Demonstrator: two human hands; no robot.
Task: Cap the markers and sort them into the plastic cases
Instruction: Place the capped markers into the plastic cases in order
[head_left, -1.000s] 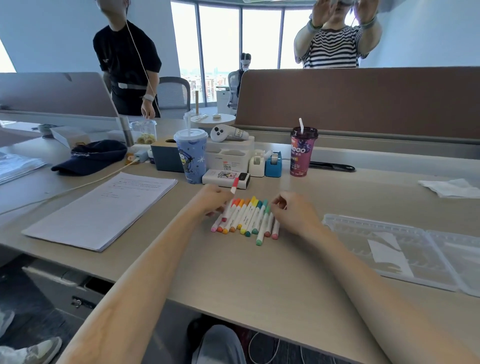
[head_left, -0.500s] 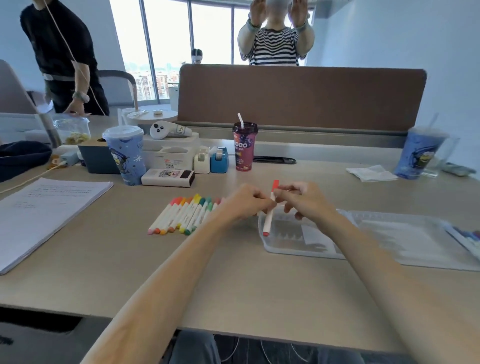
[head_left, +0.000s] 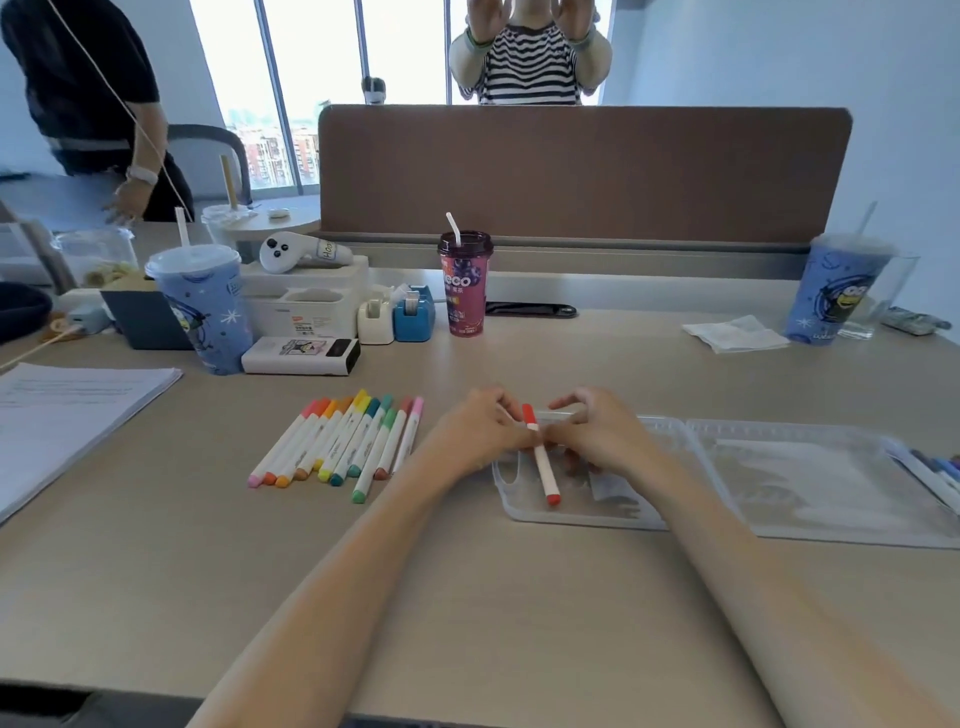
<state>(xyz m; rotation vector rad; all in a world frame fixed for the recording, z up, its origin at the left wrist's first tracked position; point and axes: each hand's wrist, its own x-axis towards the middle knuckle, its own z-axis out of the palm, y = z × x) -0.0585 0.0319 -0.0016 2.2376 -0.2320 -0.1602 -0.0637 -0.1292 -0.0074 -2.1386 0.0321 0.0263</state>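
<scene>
At the far left a stack of white paper (head_left: 67, 415) runs off the frame edge, its print too faint to read. Beside it on the smooth tan desk (head_left: 467, 597) lies a row of markers (head_left: 337, 441), side by side and touching, each a slim white barrel with a coloured cap at the far end and a matching coloured butt at the near end: pink, orange, yellow, teal, green, brown. The green one sits lower than its neighbours. Behind them stand a blue printed cup (head_left: 202, 306) with a straw, a white box (head_left: 301, 356), two tape dispensers (head_left: 397, 317) and a purple drink cup (head_left: 464, 286). Just right of the row, the left hand (head_left: 480, 431) and right hand (head_left: 597, 434) meet around a red marker (head_left: 543, 462); both pinch its upper barrel just below the red cap, fingertips closed on it. The marker tilts slightly, its red lower end over the near-left part of the clear plastic case (head_left: 519, 512). The case is thin, glossy and transparent, with rounded corners, lying open; the right forearm covers part of it, and its ribbed interior is hard to make out. At the right edge, blue and purple markers (head_left: 935, 470) lie in the case's other half, cut off by the frame. A crumpled white tissue (head_left: 735, 335) and a second blue cup (head_left: 836, 291) sit farther back.
</scene>
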